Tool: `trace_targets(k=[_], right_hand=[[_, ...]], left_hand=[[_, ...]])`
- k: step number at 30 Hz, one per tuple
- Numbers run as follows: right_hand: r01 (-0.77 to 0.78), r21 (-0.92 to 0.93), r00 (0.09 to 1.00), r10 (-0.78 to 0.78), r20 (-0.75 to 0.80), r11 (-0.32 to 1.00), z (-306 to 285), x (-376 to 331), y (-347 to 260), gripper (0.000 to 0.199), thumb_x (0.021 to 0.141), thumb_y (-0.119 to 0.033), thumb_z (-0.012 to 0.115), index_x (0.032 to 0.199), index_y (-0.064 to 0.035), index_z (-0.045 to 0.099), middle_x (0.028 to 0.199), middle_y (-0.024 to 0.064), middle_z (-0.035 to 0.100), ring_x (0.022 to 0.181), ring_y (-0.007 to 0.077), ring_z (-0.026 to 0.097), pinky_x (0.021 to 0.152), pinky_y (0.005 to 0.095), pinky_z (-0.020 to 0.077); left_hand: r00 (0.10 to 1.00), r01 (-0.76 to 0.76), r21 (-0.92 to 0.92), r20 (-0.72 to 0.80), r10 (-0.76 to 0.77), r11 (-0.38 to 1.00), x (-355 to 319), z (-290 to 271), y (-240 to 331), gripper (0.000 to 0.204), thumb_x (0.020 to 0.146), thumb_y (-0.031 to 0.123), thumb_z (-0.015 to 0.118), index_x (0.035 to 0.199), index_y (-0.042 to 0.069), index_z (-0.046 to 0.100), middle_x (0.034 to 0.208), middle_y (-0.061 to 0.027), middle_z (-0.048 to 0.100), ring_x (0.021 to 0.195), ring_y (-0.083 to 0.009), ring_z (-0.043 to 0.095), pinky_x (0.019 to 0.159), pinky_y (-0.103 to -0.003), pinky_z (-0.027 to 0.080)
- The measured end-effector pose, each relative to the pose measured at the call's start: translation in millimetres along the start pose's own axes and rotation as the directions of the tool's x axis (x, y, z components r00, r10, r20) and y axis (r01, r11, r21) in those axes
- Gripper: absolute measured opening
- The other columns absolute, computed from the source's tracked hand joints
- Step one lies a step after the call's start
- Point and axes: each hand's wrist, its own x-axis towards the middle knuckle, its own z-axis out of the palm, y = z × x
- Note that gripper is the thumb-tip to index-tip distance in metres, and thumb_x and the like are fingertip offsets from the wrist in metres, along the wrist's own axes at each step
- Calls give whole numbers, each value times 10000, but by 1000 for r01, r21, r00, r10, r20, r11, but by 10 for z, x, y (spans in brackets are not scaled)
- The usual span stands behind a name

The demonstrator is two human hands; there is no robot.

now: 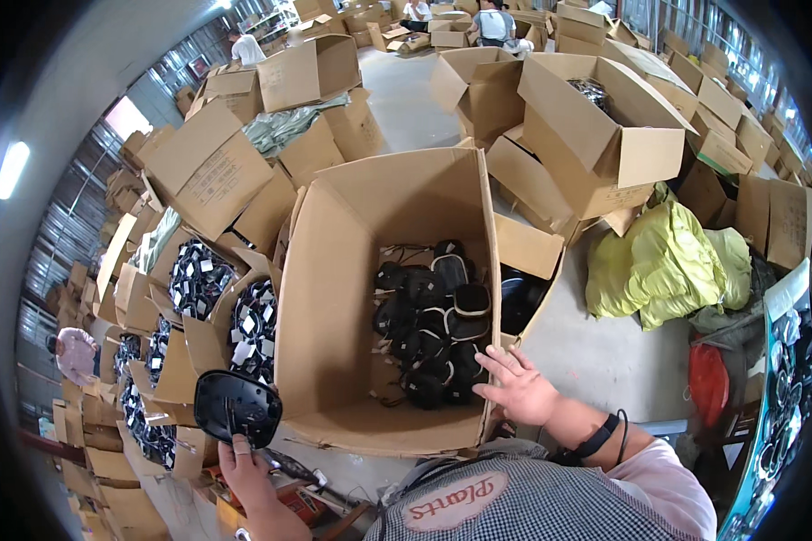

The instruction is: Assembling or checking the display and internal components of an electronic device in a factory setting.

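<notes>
At the lower left, my left hand (246, 469) grips a black plastic shell (237, 408), rounded at the corners and hollow, with a stem across its middle; it looks like a car mirror housing. My fingers hold it by its lower edge, beside the left wall of a large open cardboard box (325, 298). Several black mirror-like parts with cords (429, 311) lie heaped on the right side inside this box. My right hand (519, 386) rests over the box's right rim near the front corner, its fingers stretched out and spread, holding nothing.
Open cartons of black parts with white tags (198, 275) crowd the left. Behind the box stand more large cartons (595, 135). A yellow-green sack (659, 261) lies on the floor at right, near a red bag (708, 383). A teal-edged bin (767, 406) borders the far right. Other people sit farther back.
</notes>
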Motion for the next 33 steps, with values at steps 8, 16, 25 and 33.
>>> trace_targets(k=[8, 16, 25, 33], right_hand=[[286, -95, 945, -264, 193, 953, -158, 445, -4, 185, 716, -165, 661, 897, -154, 626, 903, 27, 566, 972, 227, 560, 1076, 432, 366], [524, -32, 762, -452, 463, 851, -329, 909, 356, 105, 750, -237, 669, 795, -143, 653, 813, 50, 630, 901, 231, 631, 899, 372, 447], [662, 65, 678, -633, 374, 747, -316, 1193, 1040, 56, 763, -198, 645, 747, -145, 644, 723, 34, 625, 745, 240, 662, 683, 380, 501], [721, 96, 565, -663, 491, 686, -281, 1215, 685, 84, 799, -178, 610, 814, -128, 676, 787, 76, 677, 764, 268, 694, 658, 397, 523]], left_hand=[[994, 110, -227, 52, -100, 968, 233, 86, -241, 96, 978, 144, 578, 1049, 81, 584, 773, 36, 523, 518, -25, 364, 437, -195, 263], [993, 114, -272, 29, -111, 955, 106, 231, -193, 113, 994, 139, 568, 1085, 79, 593, 782, 43, 535, 505, -17, 348, 436, -185, 260], [989, -77, -289, -146, 36, 954, -643, 653, 133, 196, 1006, 246, 561, 1019, 50, 568, 759, -23, 604, 414, -43, 350, 392, -212, 260], [979, -155, -335, -177, 100, 929, -1056, 872, 293, 186, 1017, 229, 539, 1082, 55, 559, 800, -22, 609, 435, -59, 376, 396, -224, 251]])
